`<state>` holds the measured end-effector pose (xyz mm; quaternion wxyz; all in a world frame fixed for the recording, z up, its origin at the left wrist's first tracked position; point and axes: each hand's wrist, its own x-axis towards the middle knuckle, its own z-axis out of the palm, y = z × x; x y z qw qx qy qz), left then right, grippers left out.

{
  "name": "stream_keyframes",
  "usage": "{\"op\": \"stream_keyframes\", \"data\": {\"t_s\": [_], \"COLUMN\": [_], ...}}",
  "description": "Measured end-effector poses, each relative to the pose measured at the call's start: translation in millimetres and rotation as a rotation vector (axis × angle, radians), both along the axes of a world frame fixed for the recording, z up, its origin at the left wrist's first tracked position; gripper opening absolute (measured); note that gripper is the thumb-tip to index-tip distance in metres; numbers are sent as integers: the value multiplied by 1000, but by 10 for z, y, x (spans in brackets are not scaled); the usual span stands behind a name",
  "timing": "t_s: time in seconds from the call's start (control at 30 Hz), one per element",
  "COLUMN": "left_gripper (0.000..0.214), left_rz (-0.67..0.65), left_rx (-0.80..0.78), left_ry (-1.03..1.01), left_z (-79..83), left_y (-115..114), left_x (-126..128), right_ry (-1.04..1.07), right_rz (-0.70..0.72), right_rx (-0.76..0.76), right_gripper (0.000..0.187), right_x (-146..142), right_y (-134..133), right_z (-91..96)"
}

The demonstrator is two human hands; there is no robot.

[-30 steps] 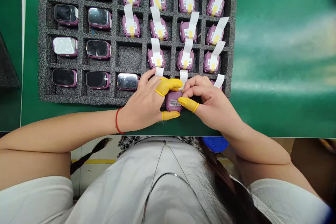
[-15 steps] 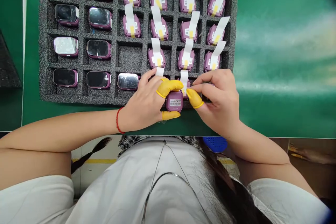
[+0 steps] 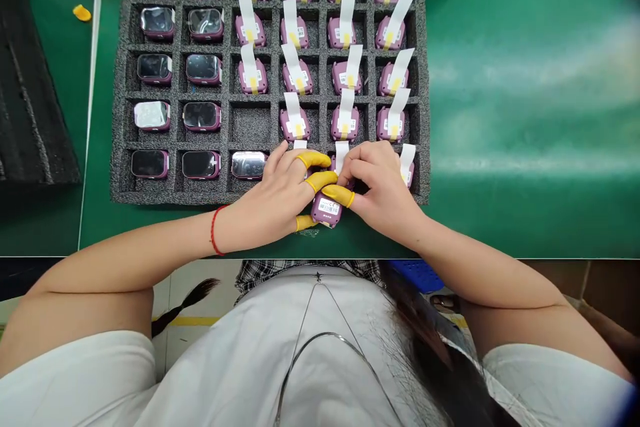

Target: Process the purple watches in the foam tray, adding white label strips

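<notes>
Purple watch [image 3: 326, 209] | left hand [image 3: 267, 197] and right hand [image 3: 383, 187] both pinch it (yellow finger cots [image 3: 321, 180]) | risk: tilted, could slip onto mat [image 3: 525, 113]

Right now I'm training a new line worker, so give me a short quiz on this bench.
1. True or false: a red cord circles the wrist of the left hand.
2. Multiple choice: the purple smartwatch held by the left hand and the right hand shows upward: A) its glass screen, B) its barcode label.
3. Fill in the blank: the watches in the left columns of the black foam tray lie ____ up.

Key: 1 true; 2 B; 3 screen.
</notes>
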<state>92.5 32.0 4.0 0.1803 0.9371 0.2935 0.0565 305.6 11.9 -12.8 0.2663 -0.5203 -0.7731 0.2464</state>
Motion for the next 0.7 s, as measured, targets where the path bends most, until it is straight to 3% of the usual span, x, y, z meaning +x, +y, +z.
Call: {"op": "stream_keyframes", "data": {"t_s": [0.17,0.23,0.33,0.4,0.6,0.7], "left_gripper": [59,61,48,41,47,32], "left_rz": [-21,22,114,148,143,148], "left_rx": [-63,-89,-93,-62,105,-1], "left_ry": [-3,-25,-67,-85,-58,-173], "left_z": [27,39,33,4,-145,-98], "left_y": [-22,-38,-85,-119,-162,-183], "left_x": [9,17,67,116,200,177], "right_ry": [13,16,34,68,159,243], "right_rz": [-6,-8,-6,7,12,-26], "right_rx": [16,25,35,47,83,32], "right_gripper": [34,32,30,30,27,20], "right_x": [-3,0,15,27,50,93], "right_y": [0,1,9,16,47,76], "right_z": [-13,-17,-27,-35,-51,-38]}}
